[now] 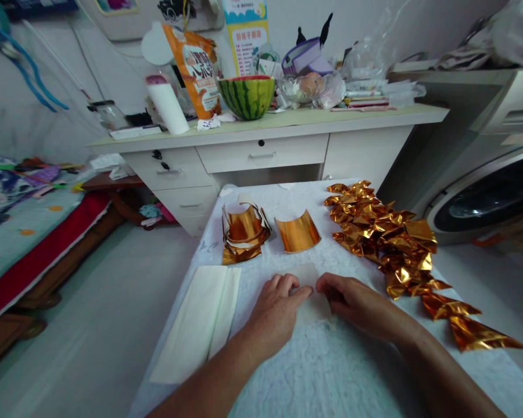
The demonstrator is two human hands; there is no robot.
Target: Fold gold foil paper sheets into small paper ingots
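Observation:
A pale, thin sheet of paper [307, 313] lies on the cloth-covered table, between and under my two hands. My left hand [276, 310] rests on its left side, fingers curled and thumb pointing right. Pinched at the sheet's upper right edge are the fingers of my right hand [346, 299]. Beyond them a single curved gold sheet [298, 232] stands on the cloth, and to its left is a nested stack of curved gold sheets [244, 226]. Stacked pale paper strips [196, 325] lie left of my left hand. Many folded gold foil pieces [375, 232] are heaped along the right side.
The table [261, 371] has a light blue cloth. Behind it stands a white desk [261, 154] bearing a watermelon half [247, 97], an orange bag [196, 72] and a white bottle [168, 104]. A washing machine [497, 145] is at the right, a bed [35, 232] at the left.

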